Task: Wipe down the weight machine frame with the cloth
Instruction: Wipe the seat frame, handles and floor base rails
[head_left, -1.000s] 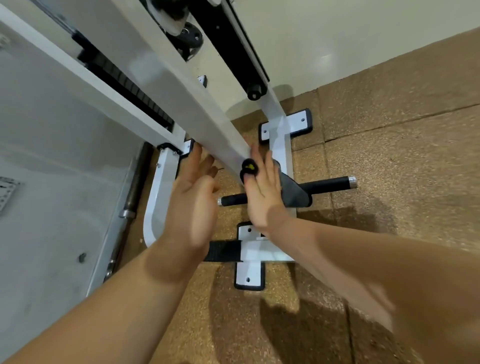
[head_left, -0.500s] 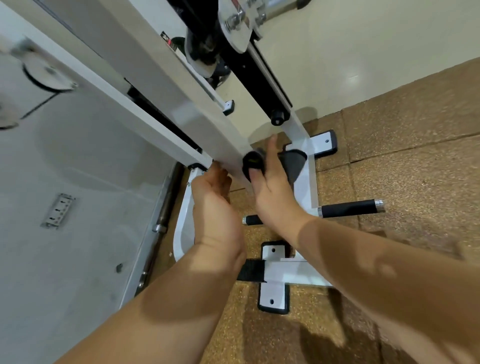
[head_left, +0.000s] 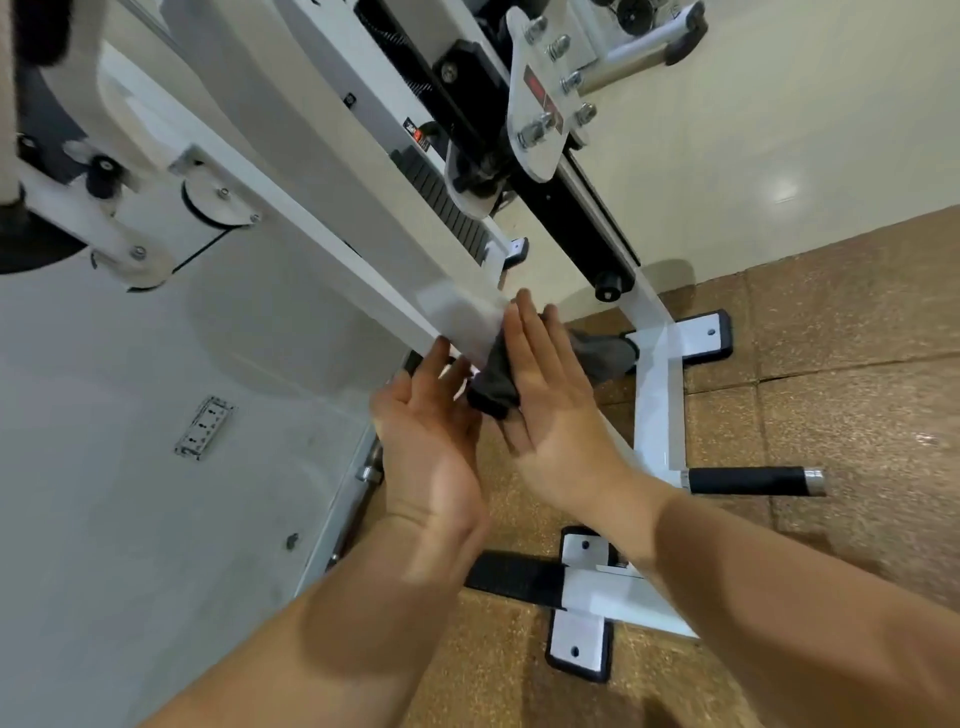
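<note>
**Two hands close on the slanted beam, cloth under the right**

Only the head view shows this moment, looking down along the white frame beam (head_left: 363, 218) of the weight machine toward the cork floor (head_left: 831, 364).

The right hand (head_left: 550, 410) lies flat, its fingers (head_left: 524, 332) straight and close together. They hold nothing in a grasp; they press the dark grey cloth (head_left: 493, 389) against the beam's lower end. The cloth sits bunched just under those fingers, and a fold bulges out on their thumb side, toward the other hand. A flat palm probably suits this wide face, since it spreads the pressure across the fabric.

The left hand (head_left: 431, 431) comes up from the opposite side. Its fingers (head_left: 441, 358) are relaxed and slightly apart, their tips touching the beam's near edge and clear of the cloth. It seems to brace the beam so that the wiping push has something to work against. Motion blur hides exactly how the thumb lies.

Beyond the right fingertips sit a black knob (head_left: 608, 286) and the white base rail (head_left: 660, 395). A black padded bar (head_left: 748, 480) juts out well to the outer side of the right wrist. Most of the beam above both sets of fingers looks not yet covered.
</note>
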